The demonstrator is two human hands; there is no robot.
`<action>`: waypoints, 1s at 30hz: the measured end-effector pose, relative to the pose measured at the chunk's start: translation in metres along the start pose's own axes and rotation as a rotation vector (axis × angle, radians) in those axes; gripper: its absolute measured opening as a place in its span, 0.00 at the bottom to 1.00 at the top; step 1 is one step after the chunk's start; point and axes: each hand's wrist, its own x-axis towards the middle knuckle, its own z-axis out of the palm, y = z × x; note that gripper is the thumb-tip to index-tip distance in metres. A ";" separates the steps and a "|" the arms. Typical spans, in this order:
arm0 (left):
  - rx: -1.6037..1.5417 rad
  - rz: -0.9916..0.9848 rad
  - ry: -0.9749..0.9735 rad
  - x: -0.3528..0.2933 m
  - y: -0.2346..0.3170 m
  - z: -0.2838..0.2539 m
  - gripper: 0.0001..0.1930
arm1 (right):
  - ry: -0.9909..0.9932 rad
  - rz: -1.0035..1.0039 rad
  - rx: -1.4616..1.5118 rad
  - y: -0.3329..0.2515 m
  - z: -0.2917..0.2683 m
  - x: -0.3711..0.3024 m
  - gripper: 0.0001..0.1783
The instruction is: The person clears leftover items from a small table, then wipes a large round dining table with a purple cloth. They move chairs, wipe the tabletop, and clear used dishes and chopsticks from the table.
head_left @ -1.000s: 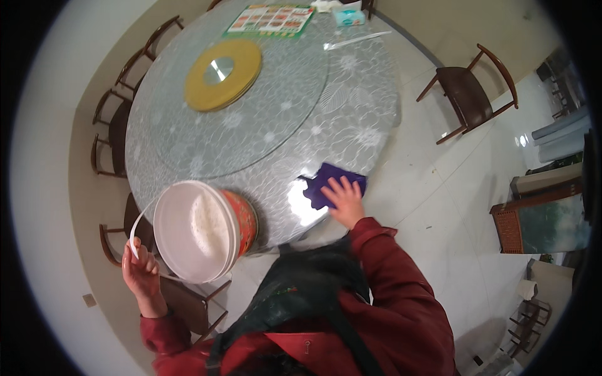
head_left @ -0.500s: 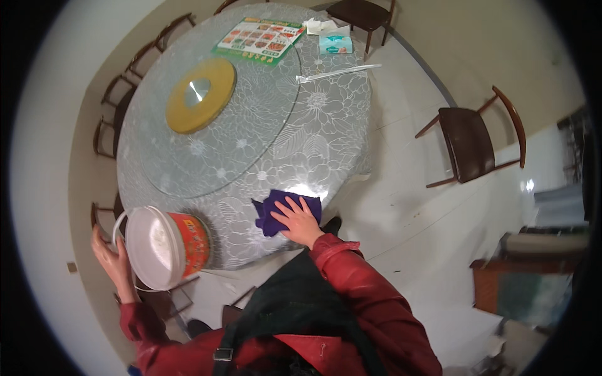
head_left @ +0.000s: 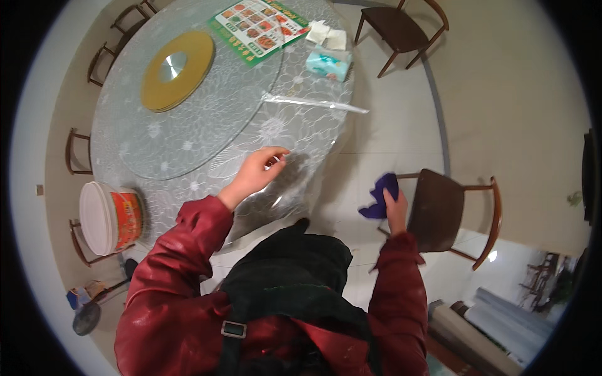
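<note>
A purple cloth [head_left: 382, 194] hangs bunched in my right hand [head_left: 396, 212], off the right side of the table and beside a brown chair. My left hand [head_left: 258, 170] is over the near part of the round table [head_left: 213, 160]. Its fingers are loosely curled with a gap to the thumb, and nothing shows in them. Patterned grey cloth covers the table under a shiny clear sheet. At the table's left near edge stands a white bucket [head_left: 100, 219] with an orange label, apart from both hands.
A glass turntable [head_left: 188, 135] with a yellow centre disc [head_left: 188, 84] bears part of a green-edged menu sheet [head_left: 254, 28]. A tissue pack [head_left: 329, 62], crumpled tissues [head_left: 318, 31] and a thin clear strip [head_left: 313, 103] lie rightward. Chairs [head_left: 436, 210] surround the table.
My left hand has left the bucket and come over the table. My right hand has lifted the purple cloth off the tabletop and carried it right, past the edge. The view has shifted.
</note>
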 end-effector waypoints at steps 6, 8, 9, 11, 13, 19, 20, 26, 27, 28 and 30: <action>0.186 -0.065 0.326 0.158 -0.026 0.120 0.20 | -0.019 0.209 0.185 0.020 -0.142 -0.034 0.20; 0.409 0.039 0.476 0.197 -0.033 0.141 0.19 | 0.023 0.222 0.216 0.032 -0.157 -0.016 0.22; 0.511 0.059 0.475 0.212 -0.035 0.146 0.18 | 0.056 0.227 0.276 0.023 -0.158 -0.007 0.23; 0.680 0.052 0.463 0.217 -0.030 0.155 0.15 | -0.065 0.381 0.363 -0.001 -0.168 0.029 0.23; 0.775 0.037 0.458 0.219 -0.027 0.158 0.12 | -0.276 0.383 0.282 -0.024 -0.183 0.071 0.19; 0.829 0.132 0.229 0.194 0.004 0.140 0.15 | -0.496 0.237 0.269 -0.077 -0.191 0.199 0.15; 0.843 0.144 0.191 0.184 0.010 0.135 0.16 | -0.504 0.262 0.306 -0.079 -0.185 0.217 0.14; 0.823 -0.057 0.274 0.058 0.022 0.117 0.11 | -0.651 0.363 0.299 -0.123 -0.120 0.295 0.16; 0.830 -0.170 0.261 0.033 0.016 0.114 0.12 | -0.685 0.353 0.281 -0.129 -0.104 0.306 0.16; 0.831 -0.267 0.261 0.008 0.007 0.112 0.14 | -0.717 0.342 0.262 -0.134 -0.087 0.317 0.16; 0.969 -0.532 0.357 -0.001 0.010 0.118 0.20 | -0.771 0.321 0.233 -0.153 -0.053 0.338 0.18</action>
